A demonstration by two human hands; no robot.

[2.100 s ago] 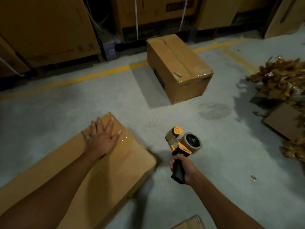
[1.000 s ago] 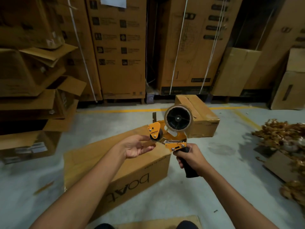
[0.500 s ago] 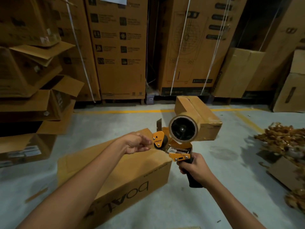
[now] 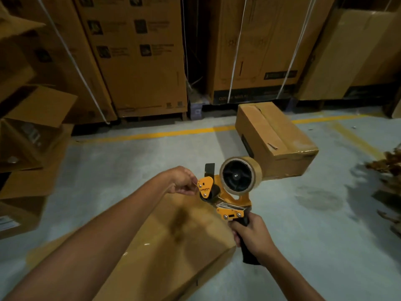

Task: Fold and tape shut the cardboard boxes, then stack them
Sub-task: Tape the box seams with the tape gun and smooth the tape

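My right hand (image 4: pixel 252 236) grips the black handle of an orange tape dispenser (image 4: pixel 227 190) that carries a roll of brown tape (image 4: pixel 239 175). My left hand (image 4: pixel 181 180) pinches at the dispenser's front roller, fingers curled around the loose tape end. Both hover above a long closed cardboard box (image 4: pixel 156 246) lying on the floor below my arms. A second closed cardboard box (image 4: pixel 275 137) with tape along its top seam sits on the floor beyond the dispenser.
Tall strapped cartons (image 4: pixel 138 57) line the back wall behind a yellow floor line (image 4: pixel 152 133). Open, flattened boxes (image 4: pixel 32 131) pile up at the left. Crumpled brown tape scraps (image 4: pixel 388 166) lie at the right edge on the grey concrete floor (image 4: pixel 314 224).
My left hand left the long box's top and came up to the dispenser's roller. My right hand raised the dispenser. My view tilted up, then back down a little.
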